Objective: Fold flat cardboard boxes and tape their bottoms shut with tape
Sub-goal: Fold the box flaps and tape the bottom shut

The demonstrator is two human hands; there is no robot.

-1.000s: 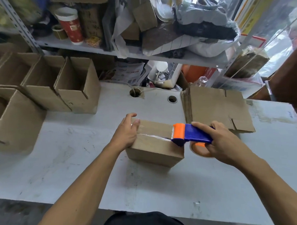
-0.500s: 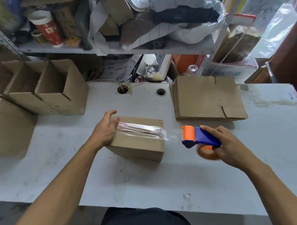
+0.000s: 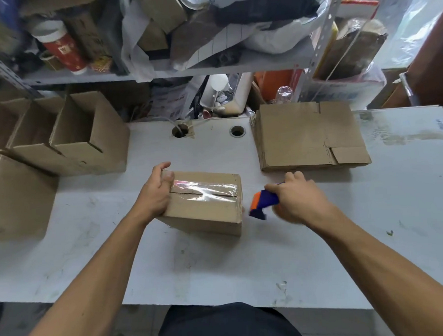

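A: Okay, progress check. The box [image 3: 204, 201] in the middle of the table [image 3: 219, 264] sits bottom-up with a clear tape strip [image 3: 205, 191] along the seam, reaching the right edge. Looks sealed.

B: Hands?

A: Left hand [image 3: 155, 193] grips the box's left end, fingers curled over the far top edge, thumb on top. Right hand [image 3: 296, 199] is wrapped round the blue-and-orange tape dispenser [image 3: 262, 203], just beside the box's right side, not touching. Dispenser is blurred; can't tell if the tape is cut.

B: Done versus left?

A: Several erected boxes [image 3: 87, 138] stand open-topped on the table's left, presumably finished. A stack of flat boxes [image 3: 308, 136] lies at far right, so I'd judge plenty remains.

B: Surface, room?

A: White, scuffed tabletop, two cable holes [image 3: 237, 131] near the back edge, one with a cord. Behind it a metal shelf [image 3: 160, 72] crammed with bags, cardboard, a red-and-white cup [image 3: 63, 51]. More clutter underneath. Plastic sheeting at right.
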